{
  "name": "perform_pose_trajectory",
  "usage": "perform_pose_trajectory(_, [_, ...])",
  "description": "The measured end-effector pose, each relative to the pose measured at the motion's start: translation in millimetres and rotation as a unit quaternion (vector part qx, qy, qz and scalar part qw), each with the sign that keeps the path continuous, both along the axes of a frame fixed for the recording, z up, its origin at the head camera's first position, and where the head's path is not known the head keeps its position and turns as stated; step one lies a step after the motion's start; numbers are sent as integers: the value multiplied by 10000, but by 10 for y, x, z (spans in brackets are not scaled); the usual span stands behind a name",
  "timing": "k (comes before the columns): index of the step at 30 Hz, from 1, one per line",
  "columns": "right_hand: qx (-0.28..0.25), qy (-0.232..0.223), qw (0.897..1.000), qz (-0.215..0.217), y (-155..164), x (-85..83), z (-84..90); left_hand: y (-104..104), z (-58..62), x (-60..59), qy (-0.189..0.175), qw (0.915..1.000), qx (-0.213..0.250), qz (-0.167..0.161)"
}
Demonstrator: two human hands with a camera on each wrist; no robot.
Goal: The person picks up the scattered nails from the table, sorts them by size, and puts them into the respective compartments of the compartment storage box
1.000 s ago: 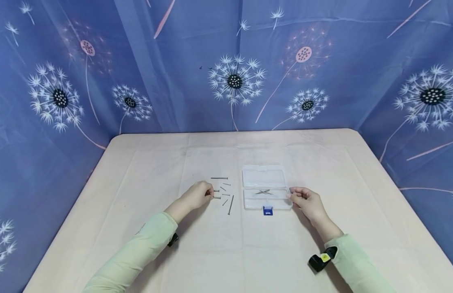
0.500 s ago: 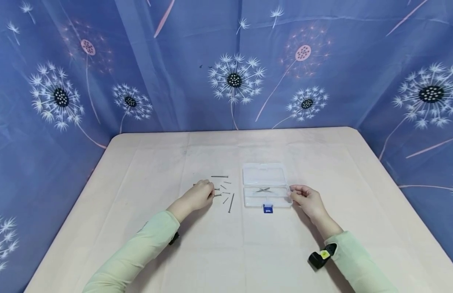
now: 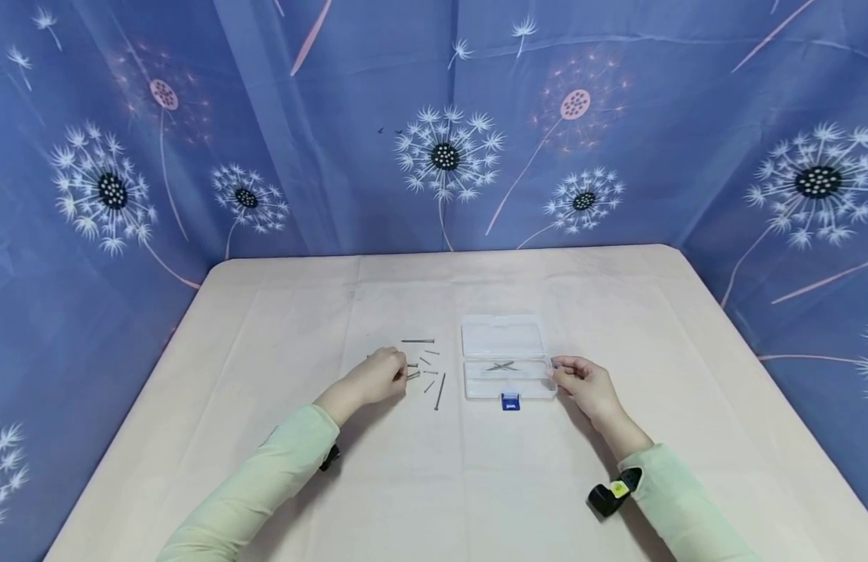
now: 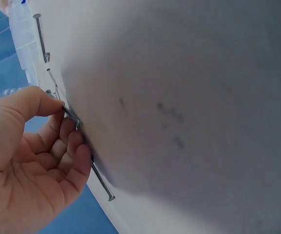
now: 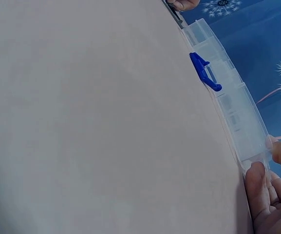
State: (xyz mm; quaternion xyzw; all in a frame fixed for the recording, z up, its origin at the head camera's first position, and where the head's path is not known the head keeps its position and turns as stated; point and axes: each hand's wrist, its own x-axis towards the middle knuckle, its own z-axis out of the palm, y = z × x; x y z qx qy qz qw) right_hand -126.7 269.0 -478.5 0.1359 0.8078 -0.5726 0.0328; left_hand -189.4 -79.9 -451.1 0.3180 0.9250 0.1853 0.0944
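My left hand is low over the table, left of a group of loose nails. Its thumb and fingertips pinch a nail, whose head end sticks out to the right in the head view. My right hand holds the right end of a clear plastic box, thumb above and fingers at the side. The box lies with its lid folded back and its blue latch hanging at the front. Two crossed nails lie in its rear compartment.
A long nail lies between the left hand and the box. Another long nail lies farther back, with several short nails between them. A patterned blue curtain surrounds the pale table at its back and sides.
The nail in my left fingers has tilted, its head end rising slightly. My right hand and the box stay where they were.
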Motion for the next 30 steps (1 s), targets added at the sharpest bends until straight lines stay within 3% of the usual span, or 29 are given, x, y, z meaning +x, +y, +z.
perform_pose_trajectory(10, [66, 45, 10000, 32, 16, 1, 18, -56, 78, -5, -787, 9952, 555, 164])
perform_pose_trajectory(13, [83, 59, 9999, 35, 11, 1, 23, -53, 60, -17, -1106, 9888, 991, 111])
perform_pose_trajectory(17, [79, 52, 9999, 48, 11, 4, 22, -26, 40, -34, -1575, 9739, 1637, 10])
perform_pose_trajectory(21, [29, 34, 10000, 10, 10, 12, 19, 23, 49, -57, -1686, 9661, 1953, -72])
perform_pose_trajectory(30, [-37, 62, 10000, -14, 6, 20, 3, 140, 123, -88, -1722, 9652, 1942, -331])
